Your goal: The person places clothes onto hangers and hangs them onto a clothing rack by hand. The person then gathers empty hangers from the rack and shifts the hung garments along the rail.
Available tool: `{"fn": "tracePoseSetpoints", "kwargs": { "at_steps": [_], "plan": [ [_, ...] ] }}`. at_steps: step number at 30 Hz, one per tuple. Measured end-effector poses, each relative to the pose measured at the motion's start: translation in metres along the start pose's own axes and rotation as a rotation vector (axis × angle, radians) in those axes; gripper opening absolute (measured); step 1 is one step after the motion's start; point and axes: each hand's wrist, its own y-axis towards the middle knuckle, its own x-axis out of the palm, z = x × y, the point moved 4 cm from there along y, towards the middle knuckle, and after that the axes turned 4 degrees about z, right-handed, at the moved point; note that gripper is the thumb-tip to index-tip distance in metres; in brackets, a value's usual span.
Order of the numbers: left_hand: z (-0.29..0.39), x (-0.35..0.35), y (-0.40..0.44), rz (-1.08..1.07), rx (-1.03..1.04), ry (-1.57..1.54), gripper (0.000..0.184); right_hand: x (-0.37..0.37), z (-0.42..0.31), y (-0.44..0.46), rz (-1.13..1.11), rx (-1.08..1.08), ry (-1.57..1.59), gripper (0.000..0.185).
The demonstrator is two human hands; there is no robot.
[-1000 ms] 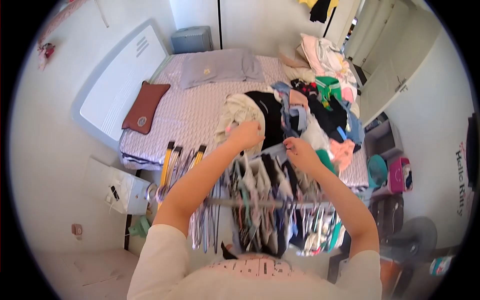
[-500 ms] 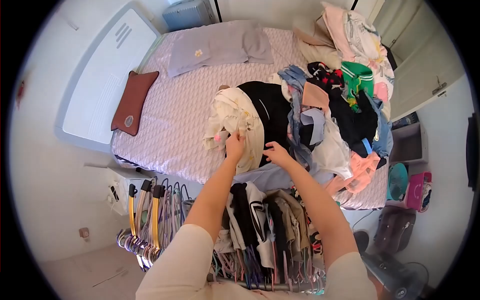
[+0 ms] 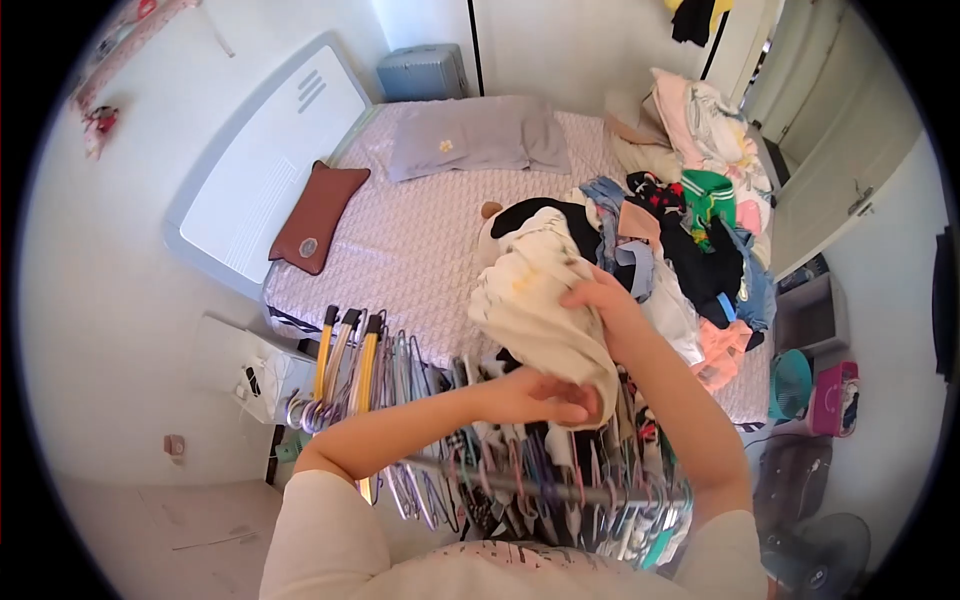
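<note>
A cream shirt (image 3: 530, 290) with a faint yellowish print hangs bunched in front of me, above the near side of the bed. My right hand (image 3: 603, 305) is closed on its right side, the fingers pressed into the cloth. Lower down, my left hand (image 3: 545, 398) is at the shirt's open bottom edge, its fingers curled there and partly hidden by the fabric. Just behind the shirt lies a black garment (image 3: 545, 210) on the bed.
A rail of hangers and clothes (image 3: 520, 480) runs between me and the bed (image 3: 400, 240). Piled clothes (image 3: 690, 240) cover the bed's right side. A brown cushion (image 3: 320, 215) and a grey pillow (image 3: 480, 140) lie further back. A fan (image 3: 815, 560) stands at lower right.
The cream shirt has come up off the bed toward me, over the hanger rail. My right hand has moved from beside it onto its side, my left hand down to its bottom edge.
</note>
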Motion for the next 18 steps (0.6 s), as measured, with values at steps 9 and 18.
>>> {"fn": "tracePoseSetpoints", "kwargs": {
  "at_steps": [9,18],
  "plan": [
    [-0.003,0.078,-0.143,0.272,0.13,-0.84,0.048,0.103,0.143,-0.26,-0.245,-0.368,-0.791,0.056],
    [-0.042,0.165,-0.279,0.4,0.339,-0.704,0.05,0.099,0.334,-0.36,0.308,0.061,-0.414,0.029]
  ]
}}
